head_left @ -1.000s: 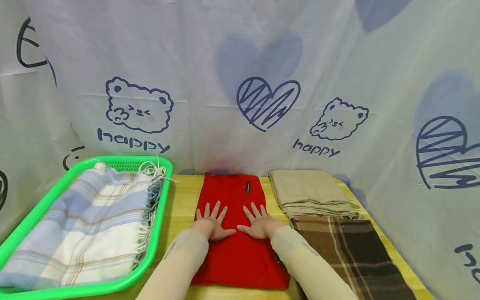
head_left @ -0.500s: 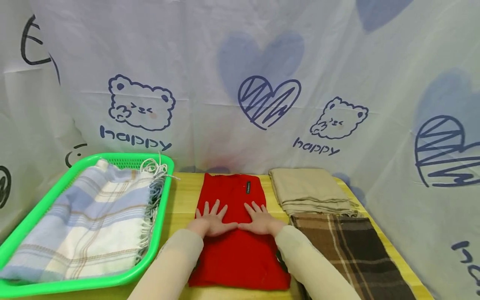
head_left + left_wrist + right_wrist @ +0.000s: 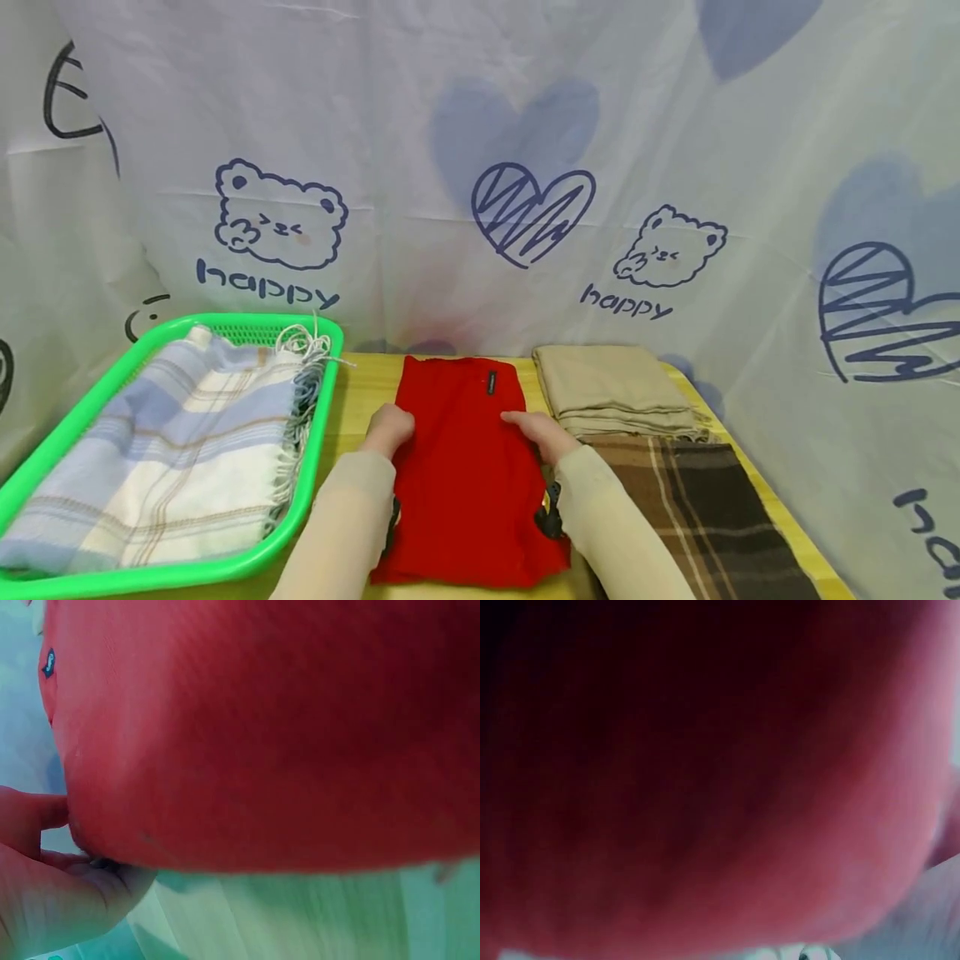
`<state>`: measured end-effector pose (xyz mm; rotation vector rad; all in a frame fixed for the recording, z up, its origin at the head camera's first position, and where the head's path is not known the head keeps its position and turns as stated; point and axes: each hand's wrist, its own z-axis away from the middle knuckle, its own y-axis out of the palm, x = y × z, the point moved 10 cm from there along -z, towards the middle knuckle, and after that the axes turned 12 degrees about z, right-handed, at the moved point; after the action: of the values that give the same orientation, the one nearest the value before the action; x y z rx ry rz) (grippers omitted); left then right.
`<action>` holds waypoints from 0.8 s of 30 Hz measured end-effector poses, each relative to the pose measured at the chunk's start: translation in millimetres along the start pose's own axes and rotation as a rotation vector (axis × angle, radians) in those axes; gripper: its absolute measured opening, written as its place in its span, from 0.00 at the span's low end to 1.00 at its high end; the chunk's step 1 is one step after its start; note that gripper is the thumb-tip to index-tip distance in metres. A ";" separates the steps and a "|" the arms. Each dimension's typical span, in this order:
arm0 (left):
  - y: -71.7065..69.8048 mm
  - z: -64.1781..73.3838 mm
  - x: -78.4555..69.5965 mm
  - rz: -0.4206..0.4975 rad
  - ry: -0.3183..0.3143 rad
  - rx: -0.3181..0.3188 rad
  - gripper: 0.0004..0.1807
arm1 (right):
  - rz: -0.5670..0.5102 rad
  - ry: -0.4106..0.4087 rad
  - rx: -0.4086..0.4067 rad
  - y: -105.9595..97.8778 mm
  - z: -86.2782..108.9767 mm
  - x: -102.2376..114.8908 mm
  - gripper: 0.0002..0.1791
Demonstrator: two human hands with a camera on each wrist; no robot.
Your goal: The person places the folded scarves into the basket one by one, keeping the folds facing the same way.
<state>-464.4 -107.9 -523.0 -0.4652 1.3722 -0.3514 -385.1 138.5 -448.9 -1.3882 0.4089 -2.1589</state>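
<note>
A red folded scarf (image 3: 465, 475) with a small dark label (image 3: 492, 382) lies lengthwise between my hands in the head view. My left hand (image 3: 389, 428) grips its left edge, and the left wrist view has the fingers of that hand (image 3: 67, 900) tucked under the cloth with the thumb at its side. On the opposite edge, my right hand (image 3: 542, 429) holds the scarf with the thumb on top; its other fingers are hidden beneath. Red cloth (image 3: 705, 810) fills most of the blurred right wrist view. The scarf's sides look raised off the table.
To the left stands a green basket (image 3: 330, 417) holding a blue and white plaid scarf (image 3: 195, 442) with fringe. A folded beige scarf (image 3: 611, 379) and a brown plaid one (image 3: 690, 500) lie right on the wooden table (image 3: 360, 383). A printed curtain (image 3: 420, 275) hangs behind.
Both hands lay flat on the red scarf, spread fingers pressing it. They have since slid outward to its two side edges and taken hold, and the cloth now bulges and looks narrower.
</note>
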 end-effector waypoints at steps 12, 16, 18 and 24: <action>-53.3 89.2 -101.6 -0.048 0.066 -0.093 0.12 | -0.032 -0.111 0.027 -5.3 -220.2 -93.7 0.48; -59.3 85.3 -116.2 -0.043 0.093 -0.117 0.13 | -0.043 -0.130 0.024 -17.0 -186.5 -60.5 0.46; -61.5 78.9 -120.2 -0.021 0.090 -0.111 0.12 | -0.060 -0.157 0.028 -24.5 -142.9 -28.8 0.44; -55.7 -2.4 -87.9 0.061 0.189 -0.164 0.14 | -0.079 -0.172 0.012 -33.2 -3.9 61.8 0.30</action>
<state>-480.0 -112.1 -420.2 -0.5341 1.6036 -0.2382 -417.9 129.1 -387.4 -1.5932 0.2800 -2.0783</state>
